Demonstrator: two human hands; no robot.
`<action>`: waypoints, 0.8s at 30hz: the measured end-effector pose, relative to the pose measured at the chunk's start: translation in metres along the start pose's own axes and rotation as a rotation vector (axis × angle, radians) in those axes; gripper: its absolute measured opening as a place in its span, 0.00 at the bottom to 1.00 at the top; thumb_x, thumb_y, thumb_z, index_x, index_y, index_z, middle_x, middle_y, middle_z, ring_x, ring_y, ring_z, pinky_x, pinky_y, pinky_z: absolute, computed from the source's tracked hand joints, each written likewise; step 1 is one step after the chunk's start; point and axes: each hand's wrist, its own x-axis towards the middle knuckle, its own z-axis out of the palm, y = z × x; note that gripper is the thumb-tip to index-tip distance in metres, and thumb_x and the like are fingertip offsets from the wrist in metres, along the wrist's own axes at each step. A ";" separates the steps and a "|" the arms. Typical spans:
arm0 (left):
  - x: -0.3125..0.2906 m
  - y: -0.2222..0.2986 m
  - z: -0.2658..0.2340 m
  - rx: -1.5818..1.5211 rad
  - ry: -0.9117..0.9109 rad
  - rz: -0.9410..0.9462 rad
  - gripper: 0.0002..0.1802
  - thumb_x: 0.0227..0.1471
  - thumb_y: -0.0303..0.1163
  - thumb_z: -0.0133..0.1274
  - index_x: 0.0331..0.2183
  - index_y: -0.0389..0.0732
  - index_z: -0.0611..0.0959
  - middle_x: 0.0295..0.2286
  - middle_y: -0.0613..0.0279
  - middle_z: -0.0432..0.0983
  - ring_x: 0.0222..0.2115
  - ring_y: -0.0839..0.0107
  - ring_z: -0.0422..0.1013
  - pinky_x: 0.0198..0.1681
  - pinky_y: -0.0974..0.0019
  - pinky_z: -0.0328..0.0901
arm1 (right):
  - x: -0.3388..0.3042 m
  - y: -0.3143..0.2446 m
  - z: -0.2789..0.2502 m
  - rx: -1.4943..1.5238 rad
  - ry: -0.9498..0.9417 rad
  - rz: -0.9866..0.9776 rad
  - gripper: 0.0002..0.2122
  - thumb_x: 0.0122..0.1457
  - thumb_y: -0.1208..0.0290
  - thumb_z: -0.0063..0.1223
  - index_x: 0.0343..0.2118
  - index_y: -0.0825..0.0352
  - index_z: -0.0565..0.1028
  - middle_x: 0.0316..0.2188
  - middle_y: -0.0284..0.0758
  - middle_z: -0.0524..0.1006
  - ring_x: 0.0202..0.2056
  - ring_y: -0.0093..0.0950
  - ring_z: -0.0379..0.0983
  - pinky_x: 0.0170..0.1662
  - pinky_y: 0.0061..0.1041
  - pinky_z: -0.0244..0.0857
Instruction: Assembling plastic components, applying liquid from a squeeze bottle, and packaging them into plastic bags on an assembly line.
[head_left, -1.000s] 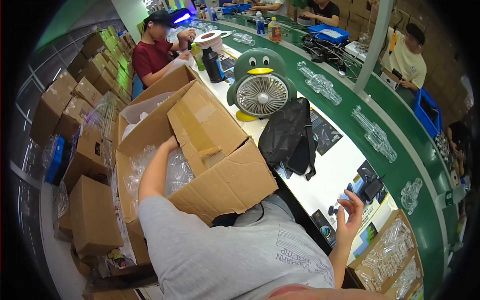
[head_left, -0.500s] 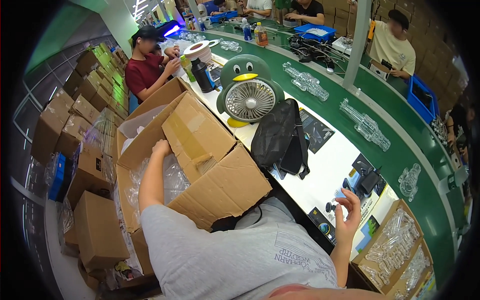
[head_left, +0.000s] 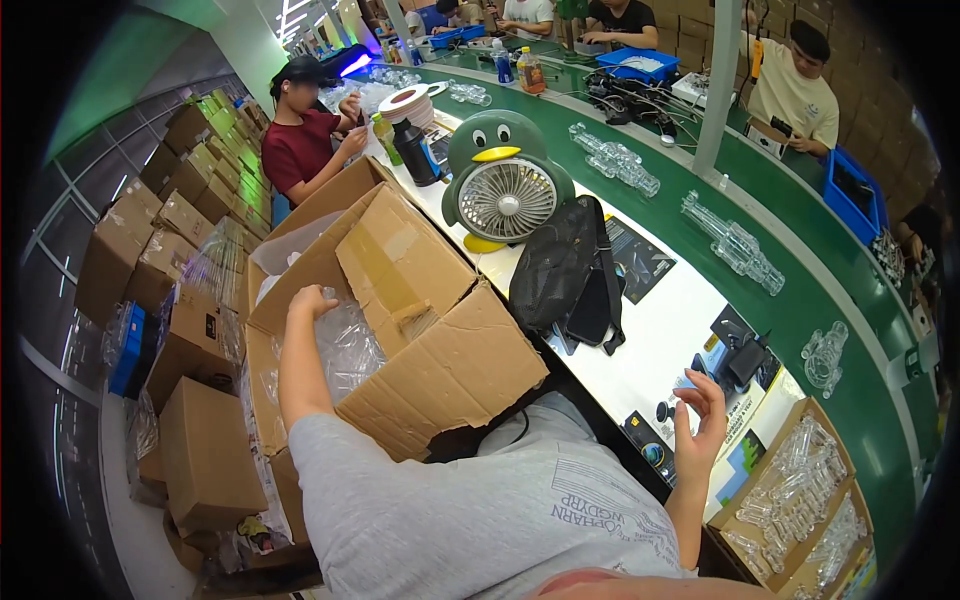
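Observation:
My left hand (head_left: 311, 302) is inside a large open cardboard box (head_left: 455, 375) on my left, above crumpled clear plastic bags (head_left: 352, 350). Its fingers are closed, and a small clear bit shows at the fingertips, too small to name. Over the white table's near edge, my right hand (head_left: 703, 415) hovers palm up with curved fingers apart and nothing in them. Just left of it is a small round black part (head_left: 665, 411); beyond it lies a black device (head_left: 742, 362) on printed packaging.
A green penguin-shaped fan (head_left: 507, 185) and a black mesh bag (head_left: 555, 265) sit on the table. Clear plastic assemblies (head_left: 735, 245) lie along the green conveyor (head_left: 680, 205). Clear parts fill a carton (head_left: 790, 490) at lower right. Stacked cartons (head_left: 205, 450) stand left. Co-workers sit farther off.
My left hand has risen slightly out of the plastic bags, and a clear bit now shows at its fingertips. My right hand stays nearly still. The whole view has shifted a little.

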 end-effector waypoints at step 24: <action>-0.252 0.522 -0.126 -1.156 -0.916 1.569 0.30 0.56 0.44 0.40 0.54 0.34 0.61 0.47 0.58 0.65 0.47 0.69 0.62 0.46 0.68 0.61 | -0.023 -0.034 -0.063 -0.106 0.401 -0.287 0.13 0.55 0.70 0.47 0.41 0.72 0.70 0.40 0.39 0.71 0.44 0.32 0.66 0.47 0.28 0.58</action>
